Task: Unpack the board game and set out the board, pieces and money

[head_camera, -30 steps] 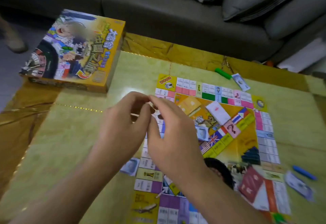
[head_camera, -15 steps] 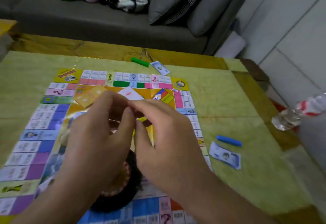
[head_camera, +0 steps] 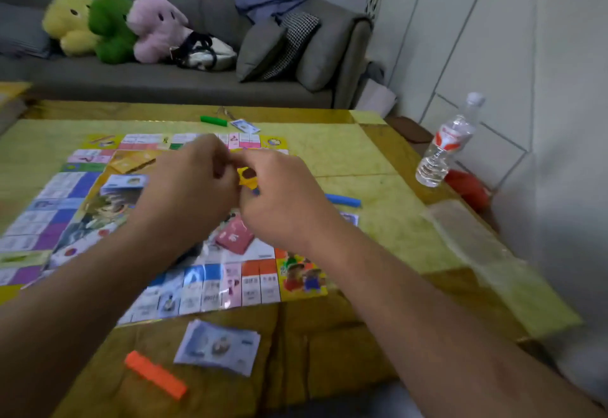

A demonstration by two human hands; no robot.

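Currently both hands, left hand (head_camera: 194, 183) and right hand (head_camera: 283, 193), pinch a small yellow-and-brown paper piece (head_camera: 247, 176) above the flat colourful paper game board (head_camera: 210, 286). Risk: a hard pull tears it or scatters it onto the near stack of pale blue paper money (head_camera: 217, 347).

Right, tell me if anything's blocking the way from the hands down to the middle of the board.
Nothing visible blocks it. Both hands, left hand and right hand, hover together over the board, pinching a small yellow piece. Under them lies only a flat pink card stack, and part of the centre is hidden.
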